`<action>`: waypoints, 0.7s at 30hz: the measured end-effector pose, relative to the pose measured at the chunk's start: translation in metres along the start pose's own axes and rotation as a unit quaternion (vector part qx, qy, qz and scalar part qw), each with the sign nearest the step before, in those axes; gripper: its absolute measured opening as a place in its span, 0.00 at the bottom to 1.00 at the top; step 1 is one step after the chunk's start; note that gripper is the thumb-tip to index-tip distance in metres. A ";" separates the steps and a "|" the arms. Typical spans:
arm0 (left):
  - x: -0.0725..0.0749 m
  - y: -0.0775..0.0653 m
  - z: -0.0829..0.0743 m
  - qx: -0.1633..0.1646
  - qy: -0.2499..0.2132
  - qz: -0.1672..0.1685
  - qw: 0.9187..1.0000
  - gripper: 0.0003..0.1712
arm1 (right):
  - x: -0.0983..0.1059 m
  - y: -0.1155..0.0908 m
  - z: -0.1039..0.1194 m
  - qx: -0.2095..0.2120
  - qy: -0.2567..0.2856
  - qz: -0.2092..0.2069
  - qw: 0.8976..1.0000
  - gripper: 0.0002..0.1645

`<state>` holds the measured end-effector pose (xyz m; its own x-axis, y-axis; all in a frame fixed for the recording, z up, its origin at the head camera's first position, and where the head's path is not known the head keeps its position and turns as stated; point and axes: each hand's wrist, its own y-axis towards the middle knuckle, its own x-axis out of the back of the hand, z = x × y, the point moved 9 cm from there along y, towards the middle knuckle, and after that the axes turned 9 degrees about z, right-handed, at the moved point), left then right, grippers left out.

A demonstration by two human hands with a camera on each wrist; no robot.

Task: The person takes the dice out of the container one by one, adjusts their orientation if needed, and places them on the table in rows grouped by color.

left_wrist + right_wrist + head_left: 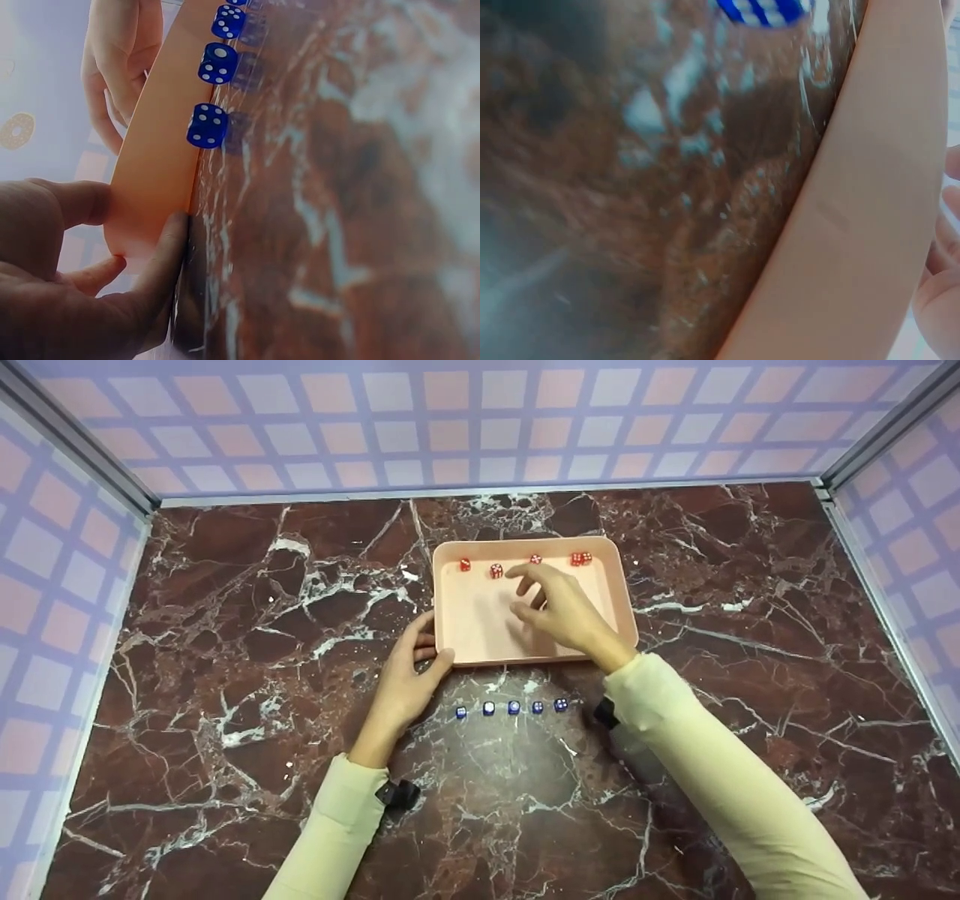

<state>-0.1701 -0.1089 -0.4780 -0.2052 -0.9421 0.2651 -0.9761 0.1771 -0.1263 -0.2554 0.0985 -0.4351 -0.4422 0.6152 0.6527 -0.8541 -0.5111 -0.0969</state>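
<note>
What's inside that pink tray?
Inside the pink tray, five red dice show, spread along its far side. The right hand is above, covering part of the tray's floor; anything beneath it cannot be seen.

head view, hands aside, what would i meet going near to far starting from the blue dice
Blue dice → tray's near rim → red dice → tray's far rim → back wall.

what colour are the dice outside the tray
Blue dice with white pips; clearest in the left wrist view.
</note>
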 end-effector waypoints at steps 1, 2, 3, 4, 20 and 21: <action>0.000 0.000 0.000 0.002 0.000 0.000 1.000 0.39 | 0.001 0.002 0.000 -0.002 -0.003 -0.001 1.000 0.31; 0.000 0.001 0.000 0.003 0.001 0.000 1.000 0.39 | 0.002 0.004 0.000 -0.003 -0.008 -0.001 1.000 0.30; 0.000 0.001 0.000 0.003 0.002 0.000 1.000 0.39 | 0.003 0.007 -0.001 -0.005 -0.011 -0.002 1.000 0.30; 0.000 0.001 0.000 0.002 0.001 0.001 1.000 0.39 | 0.004 0.009 -0.001 -0.007 -0.015 -0.003 1.000 0.30; 0.000 0.000 0.000 -0.001 -0.003 0.005 1.000 0.39 | -0.001 0.039 -0.008 -0.031 -0.061 -0.013 0.998 0.28; 0.000 0.000 0.000 -0.002 -0.004 0.004 1.000 0.39 | -0.002 0.041 -0.007 -0.027 -0.067 -0.014 0.997 0.29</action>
<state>-0.1705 -0.1093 -0.4779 -0.2116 -0.9430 0.2569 -0.9749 0.1849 -0.1244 -0.2914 0.0810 -0.4453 -0.3814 0.5412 0.7495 -0.8806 -0.4593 -0.1164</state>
